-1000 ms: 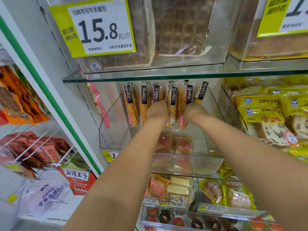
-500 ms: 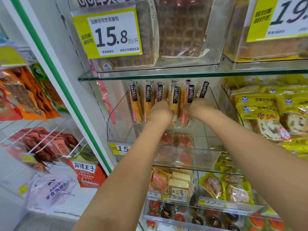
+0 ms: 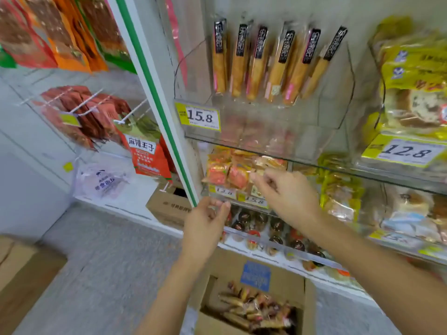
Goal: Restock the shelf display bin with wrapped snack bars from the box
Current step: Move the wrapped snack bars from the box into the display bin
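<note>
Several long wrapped snack bars (image 3: 273,66) with black labels stand upright in a row against the back of the clear display bin (image 3: 321,131), above a 15.8 price tag. Both hands hang in mid-air below the bin, well apart from the bars. My left hand (image 3: 205,223) is empty with fingers loosely curled. My right hand (image 3: 287,194) is empty too, fingers spread. On the floor beneath them stands an open cardboard box (image 3: 254,274) holding several more wrapped bars (image 3: 256,308).
Yellow bread packs (image 3: 416,78) fill the neighbouring bin at right. Lower glass shelves hold red and orange snack packs (image 3: 229,172) and small round items (image 3: 261,226). Hanging red bags (image 3: 82,114) are at left. More cardboard boxes (image 3: 169,204) sit on the floor.
Both hands have let go of the bars in the bin and dropped down toward the box. The view has tilted downward, bringing the floor and box into sight.
</note>
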`<action>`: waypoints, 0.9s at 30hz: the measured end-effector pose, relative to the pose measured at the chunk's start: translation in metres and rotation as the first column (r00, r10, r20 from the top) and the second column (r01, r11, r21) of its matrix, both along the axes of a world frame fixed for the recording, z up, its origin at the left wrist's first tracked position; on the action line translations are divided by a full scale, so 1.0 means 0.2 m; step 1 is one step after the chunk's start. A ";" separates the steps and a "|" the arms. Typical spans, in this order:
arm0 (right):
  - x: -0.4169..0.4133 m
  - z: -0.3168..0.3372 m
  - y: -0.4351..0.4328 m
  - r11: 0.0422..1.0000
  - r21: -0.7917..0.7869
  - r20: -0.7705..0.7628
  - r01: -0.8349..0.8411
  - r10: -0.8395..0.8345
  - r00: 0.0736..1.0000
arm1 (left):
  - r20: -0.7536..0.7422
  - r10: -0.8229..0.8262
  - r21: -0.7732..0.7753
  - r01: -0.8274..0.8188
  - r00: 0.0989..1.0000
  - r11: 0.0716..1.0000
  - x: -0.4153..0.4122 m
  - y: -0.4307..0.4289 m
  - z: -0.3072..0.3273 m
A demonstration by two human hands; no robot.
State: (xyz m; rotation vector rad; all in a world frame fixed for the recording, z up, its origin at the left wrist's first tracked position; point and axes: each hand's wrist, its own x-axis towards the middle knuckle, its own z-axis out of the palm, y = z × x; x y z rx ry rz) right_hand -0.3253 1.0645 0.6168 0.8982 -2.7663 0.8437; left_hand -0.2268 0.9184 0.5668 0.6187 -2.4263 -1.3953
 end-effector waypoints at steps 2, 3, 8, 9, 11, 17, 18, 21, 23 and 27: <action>0.11 -0.24 0.01 0.995 0.077 0.094 -0.060 0.053 0.994 | 0.088 0.043 0.057 -0.048 0.995 0.997 0.12 0.02 -0.22; 0.15 -0.37 0.02 0.989 0.122 0.135 -0.086 0.069 0.988 | 0.133 0.065 0.072 -0.075 0.989 0.995 0.17 0.04 -0.33; 0.25 -1.09 0.12 0.925 0.338 0.428 -0.173 0.012 0.904 | 0.388 0.095 0.140 -0.161 0.917 0.977 0.35 0.11 -0.93; 0.25 -1.25 0.14 0.911 0.373 0.486 -0.173 -0.033 0.874 | 0.438 0.097 0.155 -0.181 0.894 0.971 0.38 0.12 -1.05; 0.26 -1.55 0.19 0.878 0.447 0.546 -0.171 -0.116 0.830 | 0.523 0.104 0.160 -0.217 0.846 0.963 0.42 0.14 -1.30; 0.33 -2.35 0.25 0.832 0.518 0.658 -0.200 -0.238 0.714 | 0.709 0.051 0.100 -0.172 0.704 0.980 0.49 0.12 -2.02; 0.35 -2.47 0.25 0.822 0.530 0.670 -0.209 -0.255 0.697 | 0.725 0.034 0.109 -0.163 0.688 0.981 0.50 0.11 -2.13; 0.39 -2.84 0.23 0.800 0.548 0.672 -0.245 -0.246 0.698 | 0.765 0.022 0.117 -0.171 0.644 0.978 0.50 0.10 -2.46; 0.41 -3.08 0.20 0.789 0.548 0.683 -0.279 -0.228 0.694 | 0.763 0.023 0.115 -0.170 0.646 0.979 0.49 0.09 -2.67; 0.43 -3.47 0.11 0.774 0.505 0.716 -0.382 -0.128 0.686 | 0.812 -0.048 0.006 0.074 0.582 0.997 0.46 0.08 -3.05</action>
